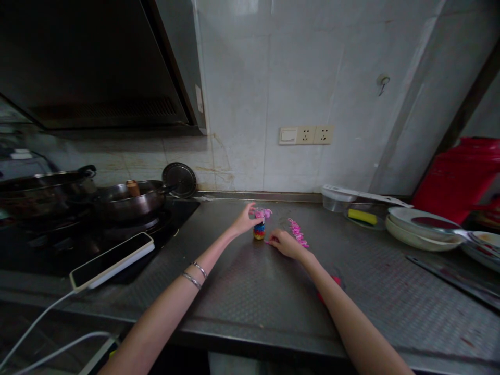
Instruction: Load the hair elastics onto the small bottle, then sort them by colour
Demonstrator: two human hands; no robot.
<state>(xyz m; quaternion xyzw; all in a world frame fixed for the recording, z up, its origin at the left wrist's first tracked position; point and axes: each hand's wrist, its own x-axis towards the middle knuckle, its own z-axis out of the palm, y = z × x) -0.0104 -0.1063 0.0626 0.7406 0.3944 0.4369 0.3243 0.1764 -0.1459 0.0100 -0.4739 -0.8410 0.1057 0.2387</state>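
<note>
A small glass jar (pixel 259 228) with coloured layers inside stands on the steel counter (pixel 250 291). Pink bits stick out of its top. My left hand (pixel 245 221) is curled round the jar's upper part, fingers at the rim. My right hand (pixel 286 244) rests on the counter just right of the jar, fingers drawn together on a small pink piece at its tip. A loose strip of pink pieces (pixel 298 232) lies on the counter beside my right hand. Two bracelets sit on my left wrist.
A phone (pixel 112 259) on a white cable lies at the stove's edge, with a pan (pixel 128 200) and wok (pixel 42 192) behind. To the right sit a plastic tub (pixel 336 199), a sponge (pixel 362 216), stacked bowls (pixel 420 227) and a red container (pixel 461 177).
</note>
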